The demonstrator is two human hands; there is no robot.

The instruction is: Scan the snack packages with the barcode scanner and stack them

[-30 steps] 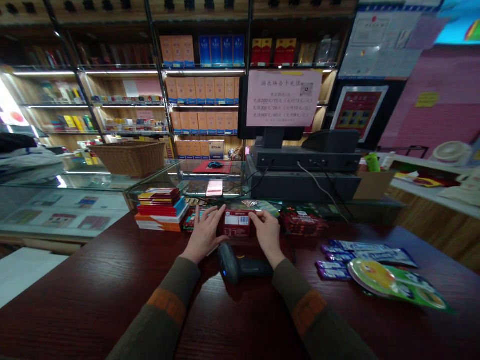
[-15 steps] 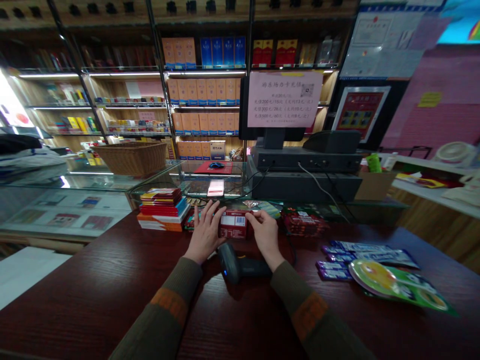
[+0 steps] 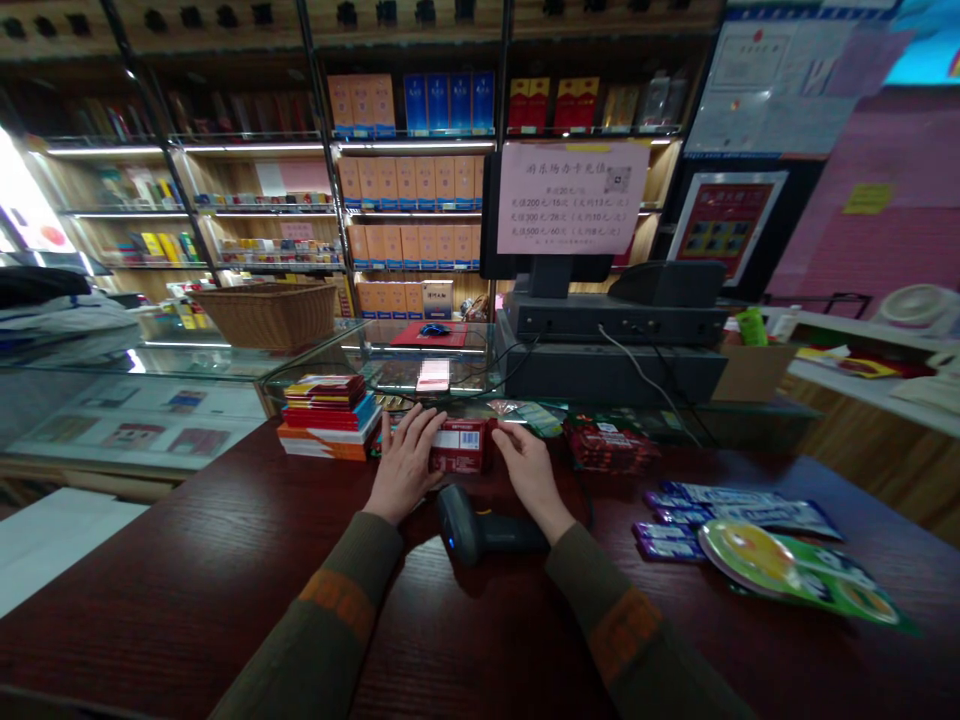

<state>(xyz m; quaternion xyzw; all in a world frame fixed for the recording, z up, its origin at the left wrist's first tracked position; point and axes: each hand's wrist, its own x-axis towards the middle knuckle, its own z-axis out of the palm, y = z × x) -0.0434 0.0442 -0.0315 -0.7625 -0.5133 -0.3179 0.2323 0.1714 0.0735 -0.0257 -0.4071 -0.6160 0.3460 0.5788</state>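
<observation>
A red box [image 3: 459, 458] with a white barcode label stands on the dark wooden counter, its label facing me. My left hand [image 3: 403, 462] lies over the box's left part, fingers stretched out and slightly spread. By the box's upper right end, my right hand [image 3: 527, 472] has thumb and fingertips pinched together; whether anything small is between them cannot be made out. A black barcode scanner [image 3: 466, 530] lies between my wrists, its handle reaching toward my right wrist. Just left of my left hand is a stack of colourful boxes [image 3: 327, 420].
Dark red packs [image 3: 609, 443] lie right of my right hand. Purple snack packs [image 3: 671, 542] and a green blister-packed item [image 3: 806, 575] are on the right. Behind stand a cash register [image 3: 607, 370], a signed monitor [image 3: 570, 200], a phone [image 3: 433, 376] and a wicker basket [image 3: 270, 315].
The red box has shifted slightly left together with my left hand. My right hand stays almost in place, so its fingertips now sit a little off the box's right end.
</observation>
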